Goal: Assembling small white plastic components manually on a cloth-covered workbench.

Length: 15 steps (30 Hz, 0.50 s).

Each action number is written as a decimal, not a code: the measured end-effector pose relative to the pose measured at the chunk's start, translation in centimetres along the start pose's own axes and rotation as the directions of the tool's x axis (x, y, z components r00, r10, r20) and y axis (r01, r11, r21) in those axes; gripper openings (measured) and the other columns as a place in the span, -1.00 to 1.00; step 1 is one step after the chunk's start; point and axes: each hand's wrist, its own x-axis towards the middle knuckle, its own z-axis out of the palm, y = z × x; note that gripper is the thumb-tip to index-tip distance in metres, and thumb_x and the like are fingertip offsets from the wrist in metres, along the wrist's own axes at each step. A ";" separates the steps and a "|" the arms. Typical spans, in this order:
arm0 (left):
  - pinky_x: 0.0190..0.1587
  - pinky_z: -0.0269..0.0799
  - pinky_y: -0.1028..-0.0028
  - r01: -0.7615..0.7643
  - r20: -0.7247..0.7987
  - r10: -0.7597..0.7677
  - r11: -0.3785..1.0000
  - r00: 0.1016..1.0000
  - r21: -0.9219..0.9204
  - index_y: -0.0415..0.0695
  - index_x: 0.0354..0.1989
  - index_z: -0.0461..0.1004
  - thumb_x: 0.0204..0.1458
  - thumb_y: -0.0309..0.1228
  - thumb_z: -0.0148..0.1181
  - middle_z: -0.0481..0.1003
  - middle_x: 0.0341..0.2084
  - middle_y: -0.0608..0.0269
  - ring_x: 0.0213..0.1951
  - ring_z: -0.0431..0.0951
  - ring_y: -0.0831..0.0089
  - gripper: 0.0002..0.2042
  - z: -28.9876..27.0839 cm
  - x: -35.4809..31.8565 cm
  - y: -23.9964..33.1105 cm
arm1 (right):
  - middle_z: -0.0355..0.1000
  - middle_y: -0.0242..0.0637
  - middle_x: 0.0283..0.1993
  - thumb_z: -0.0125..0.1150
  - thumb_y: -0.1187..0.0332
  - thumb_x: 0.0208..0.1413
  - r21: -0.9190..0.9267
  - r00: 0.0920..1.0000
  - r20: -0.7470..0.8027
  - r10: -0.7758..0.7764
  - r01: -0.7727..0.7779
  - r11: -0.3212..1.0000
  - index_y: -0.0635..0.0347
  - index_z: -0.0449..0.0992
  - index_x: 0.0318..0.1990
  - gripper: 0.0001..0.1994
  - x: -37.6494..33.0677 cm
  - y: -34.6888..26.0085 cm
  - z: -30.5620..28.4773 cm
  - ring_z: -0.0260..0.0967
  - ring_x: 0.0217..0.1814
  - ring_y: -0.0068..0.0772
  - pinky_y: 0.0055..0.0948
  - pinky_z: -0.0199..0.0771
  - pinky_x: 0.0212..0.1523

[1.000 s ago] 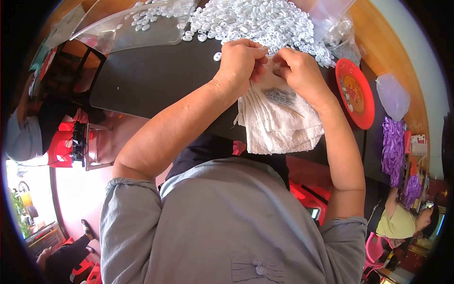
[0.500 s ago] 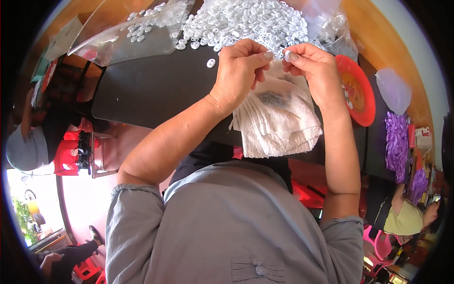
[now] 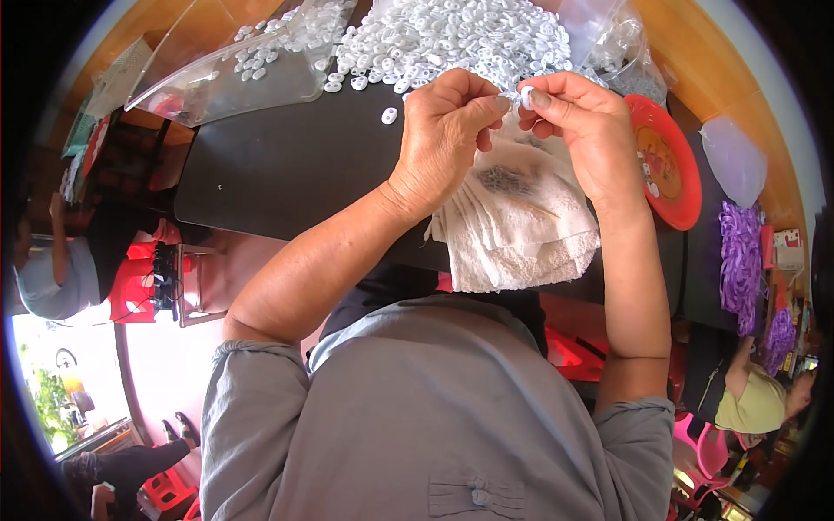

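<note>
My right hand (image 3: 589, 130) pinches a small white oval plastic piece (image 3: 527, 97) between thumb and forefinger. My left hand (image 3: 447, 130) is close beside it, its thumb and forefinger pressed together. Whatever those fingertips hold is too small to make out. Both hands are raised over a folded cream towel (image 3: 512, 247) with a dark smudge, which lies at the table's near edge. Just beyond them spreads a large pile of similar white oval pieces (image 3: 452, 39) with holes. One loose white piece (image 3: 389, 115) lies on the dark table left of my left hand.
A clear plastic tray (image 3: 217, 100) with more white pieces lies at the far left of the dark table (image 3: 261, 174). On the right are a red plate (image 3: 691, 195), plastic bags (image 3: 734, 152) and a purple bundle of strands (image 3: 740, 269). Other people are at both sides.
The white piece in my right fingers shows more plainly now, and the fingertips of both hands are slightly closer together. The whole view has shifted a little.
</note>
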 end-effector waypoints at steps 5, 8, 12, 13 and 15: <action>-0.56 0.30 0.62 -0.003 -0.004 0.003 1.000 1.000 0.025 -0.31 -0.37 0.46 0.07 -0.45 0.17 0.45 -0.60 0.31 -0.61 0.37 0.66 -0.86 0.0 -0.1 0.1 | 0.52 -0.35 -0.31 0.18 0.42 0.13 -0.017 1.000 0.004 -0.013 0.013 1.000 0.31 0.56 -0.17 -0.83 -0.1 0.2 0.2 0.45 -0.29 -0.54 -0.59 0.34 -0.25; -0.59 0.29 0.62 -0.032 0.022 0.032 0.999 0.999 -0.006 -0.30 -0.37 0.46 0.07 -0.45 0.17 0.45 -0.61 0.31 -0.61 0.38 0.65 -0.86 0.1 -0.1 0.1 | 0.52 -0.35 -0.32 0.19 0.43 0.13 -0.011 1.000 0.002 -0.020 0.021 1.000 0.31 0.56 -0.18 -0.83 -0.1 0.2 0.3 0.45 -0.30 -0.55 -0.59 0.34 -0.25; -0.62 0.27 0.61 0.017 0.043 -0.014 0.997 0.999 -0.070 -0.30 -0.33 0.46 0.10 -0.45 0.17 0.47 -0.55 0.26 -0.61 0.42 0.59 -0.86 -0.1 -0.1 0.2 | 0.52 -0.36 -0.33 0.21 0.43 0.11 0.018 1.000 -0.013 -0.028 0.029 0.999 0.31 0.56 -0.20 -0.84 -0.2 0.1 0.5 0.44 -0.32 -0.55 -0.59 0.34 -0.27; -0.62 0.27 0.60 0.049 0.030 -0.045 0.991 0.999 -0.124 -0.30 -0.33 0.46 0.10 -0.45 0.17 0.47 -0.55 0.24 -0.61 0.41 0.57 -0.86 0.0 -0.1 0.2 | 0.52 -0.36 -0.33 0.21 0.43 0.11 0.020 0.999 -0.014 -0.032 0.033 0.999 0.31 0.56 -0.20 -0.84 -0.2 0.1 0.7 0.44 -0.32 -0.55 -0.59 0.34 -0.27; -0.62 0.28 0.59 0.078 0.019 -0.076 0.982 0.997 -0.175 -0.31 -0.34 0.45 0.10 -0.46 0.16 0.47 -0.54 0.23 -0.61 0.41 0.55 -0.87 0.1 -0.2 0.1 | 0.52 -0.36 -0.33 0.22 0.43 0.11 0.017 0.995 -0.074 -0.060 0.062 0.998 0.31 0.56 -0.22 -0.86 -0.4 0.3 1.1 0.44 -0.33 -0.56 -0.59 0.35 -0.26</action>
